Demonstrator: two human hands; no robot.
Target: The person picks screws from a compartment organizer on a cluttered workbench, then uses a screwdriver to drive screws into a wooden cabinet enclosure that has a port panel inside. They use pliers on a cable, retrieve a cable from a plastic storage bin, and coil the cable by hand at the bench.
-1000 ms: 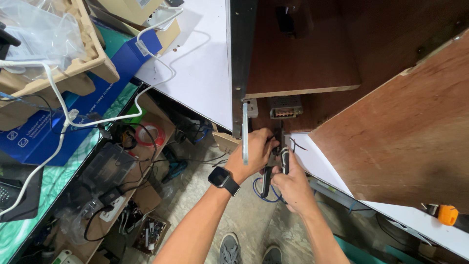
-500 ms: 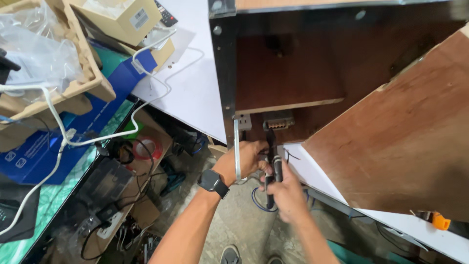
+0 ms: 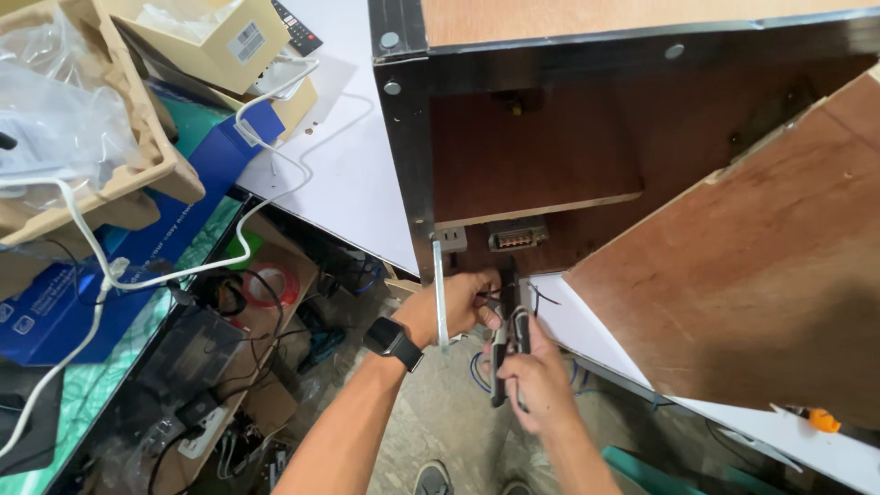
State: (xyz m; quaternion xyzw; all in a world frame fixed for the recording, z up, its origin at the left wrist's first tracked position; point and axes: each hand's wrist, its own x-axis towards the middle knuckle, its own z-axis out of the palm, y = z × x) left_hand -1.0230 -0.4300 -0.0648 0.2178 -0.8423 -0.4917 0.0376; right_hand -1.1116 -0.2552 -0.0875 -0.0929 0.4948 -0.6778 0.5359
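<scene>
At the wooden cabinet's lower edge, the right hand squeezes stiff, dark-handled pliers by the grips, while the left hand pinches thin, floppy wires near the tool's tip.

Two hands — one pliers

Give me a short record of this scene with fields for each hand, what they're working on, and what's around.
left hand: wears a black watch, grips thin black wires at the cabinet's lower edge
right hand: holds black-handled pliers, tips up at the wires
cabinet: dark-edged wooden box, open, brown inside, small metal part under its shelf
door: brown board, swung open on the right
left side: white cable, cardboard boxes, blue box, red tape roll
floor: tangled cables, person's shoes
</scene>
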